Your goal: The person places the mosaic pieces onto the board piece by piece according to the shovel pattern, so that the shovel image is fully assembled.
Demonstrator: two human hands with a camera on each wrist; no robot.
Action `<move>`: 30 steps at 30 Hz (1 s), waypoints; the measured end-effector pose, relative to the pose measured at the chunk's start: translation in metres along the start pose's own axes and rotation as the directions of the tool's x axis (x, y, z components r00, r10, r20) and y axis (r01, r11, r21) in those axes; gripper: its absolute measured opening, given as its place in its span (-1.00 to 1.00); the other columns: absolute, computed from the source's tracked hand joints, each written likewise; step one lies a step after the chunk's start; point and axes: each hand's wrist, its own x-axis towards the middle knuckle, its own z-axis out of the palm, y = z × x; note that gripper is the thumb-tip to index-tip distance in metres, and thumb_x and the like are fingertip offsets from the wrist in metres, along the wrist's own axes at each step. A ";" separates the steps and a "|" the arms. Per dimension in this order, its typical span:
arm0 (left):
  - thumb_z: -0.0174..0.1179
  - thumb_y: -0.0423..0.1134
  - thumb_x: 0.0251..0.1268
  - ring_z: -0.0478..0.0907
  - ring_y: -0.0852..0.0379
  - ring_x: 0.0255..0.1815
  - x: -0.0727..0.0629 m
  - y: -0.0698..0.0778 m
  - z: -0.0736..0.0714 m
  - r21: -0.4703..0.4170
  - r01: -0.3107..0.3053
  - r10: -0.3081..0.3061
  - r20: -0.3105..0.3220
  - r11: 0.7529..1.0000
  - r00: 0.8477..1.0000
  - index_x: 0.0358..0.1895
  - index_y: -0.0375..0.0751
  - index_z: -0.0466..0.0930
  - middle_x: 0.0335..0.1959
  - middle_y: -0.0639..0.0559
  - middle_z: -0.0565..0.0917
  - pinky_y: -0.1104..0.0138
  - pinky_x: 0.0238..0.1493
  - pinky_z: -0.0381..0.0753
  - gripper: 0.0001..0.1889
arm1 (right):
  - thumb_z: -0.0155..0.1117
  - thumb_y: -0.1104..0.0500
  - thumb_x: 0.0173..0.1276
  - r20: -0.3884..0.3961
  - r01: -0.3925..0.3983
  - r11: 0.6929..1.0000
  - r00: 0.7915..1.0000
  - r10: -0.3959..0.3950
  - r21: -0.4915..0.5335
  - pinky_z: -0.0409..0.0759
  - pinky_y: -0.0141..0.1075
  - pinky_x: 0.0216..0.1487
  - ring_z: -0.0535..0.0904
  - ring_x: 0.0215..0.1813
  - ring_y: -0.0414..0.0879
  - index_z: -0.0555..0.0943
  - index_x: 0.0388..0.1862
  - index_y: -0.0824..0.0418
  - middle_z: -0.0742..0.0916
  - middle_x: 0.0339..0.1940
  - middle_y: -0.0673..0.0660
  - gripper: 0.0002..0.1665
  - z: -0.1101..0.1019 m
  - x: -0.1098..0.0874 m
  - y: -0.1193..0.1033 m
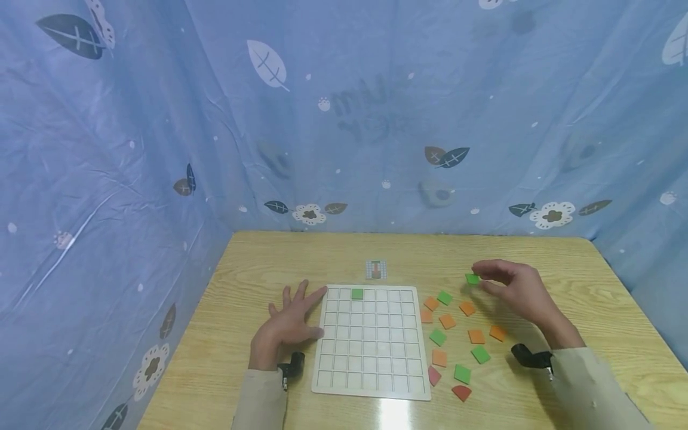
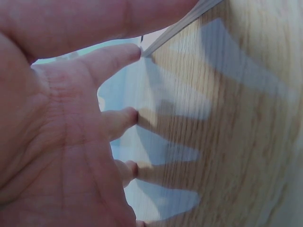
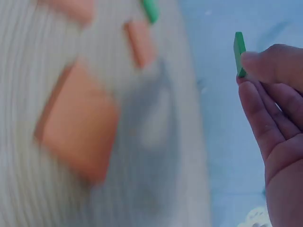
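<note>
A white grid board [image 1: 371, 385] lies on the table, with one green square tile [image 1: 357, 294] in its top row, third cell from the left. Along the board's left edge rests my left hand [image 1: 290, 322], fingers spread, thumb and index finger touching the rim. In the left wrist view the fingertips of that hand [image 2: 61, 118] meet the wood. My right hand [image 1: 513, 289] pinches another green square tile [image 1: 472, 279] between thumb and fingers, to the right of the board. The right wrist view shows this green tile [image 3: 239, 54] edge-on, held off the table.
Several loose orange tiles [image 1: 476, 337] and green tiles [image 1: 462, 374] are scattered right of the board. Two red pieces [image 1: 461, 392] lie near its lower right corner. A small picture card [image 1: 376, 269] sits beyond the board. Blue patterned curtain [image 1: 344, 119] encloses the table.
</note>
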 end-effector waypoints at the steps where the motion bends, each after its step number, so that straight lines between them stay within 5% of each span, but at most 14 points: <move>1: 0.56 -0.19 0.21 -0.39 -0.66 0.77 0.000 0.000 0.000 0.001 -0.001 0.001 0.000 1.000 1.000 0.76 0.14 0.25 0.84 -0.35 -0.08 -0.76 0.46 -0.39 0.02 | 0.52 0.43 0.38 -0.008 0.007 1.000 1.000 -0.006 0.007 0.69 -0.64 0.04 0.69 0.10 -0.61 0.79 0.21 0.24 0.85 0.14 0.30 -0.57 0.001 0.000 -0.005; 14: 0.56 -0.20 0.19 -0.40 -0.64 0.78 0.002 -0.001 0.002 -0.010 0.002 -0.002 -0.003 1.000 1.000 0.75 0.14 0.27 0.84 -0.34 -0.08 -0.75 0.47 -0.42 0.03 | 0.58 0.39 0.33 -0.076 0.067 0.998 0.995 -0.066 0.004 0.63 -0.68 0.11 0.68 0.12 -0.61 0.81 0.19 0.14 0.89 0.06 0.17 -0.55 0.019 -0.003 -0.065; 22: 0.56 -0.20 0.19 -0.40 -0.64 0.78 0.001 -0.001 0.002 -0.010 0.008 -0.008 -0.001 1.000 1.000 0.75 0.14 0.27 0.84 -0.33 -0.08 -0.74 0.48 -0.42 0.02 | 0.61 0.38 0.30 -0.082 0.098 0.995 0.992 -0.098 -0.010 0.61 -0.69 0.14 0.82 0.08 -0.34 0.82 0.19 0.09 0.91 0.03 0.09 -0.52 0.034 0.000 -0.083; 30: 0.56 -0.18 0.20 -0.37 -0.65 0.78 0.001 0.000 0.001 0.004 0.008 -0.008 -0.003 1.000 1.000 0.75 0.14 0.27 0.84 -0.33 -0.07 -0.74 0.48 -0.40 0.02 | 0.59 0.40 0.32 -0.083 0.107 0.994 0.991 -0.104 0.034 0.64 -0.65 0.18 0.79 0.09 -0.39 0.83 0.16 0.11 0.91 0.03 0.09 -0.55 0.046 0.009 -0.094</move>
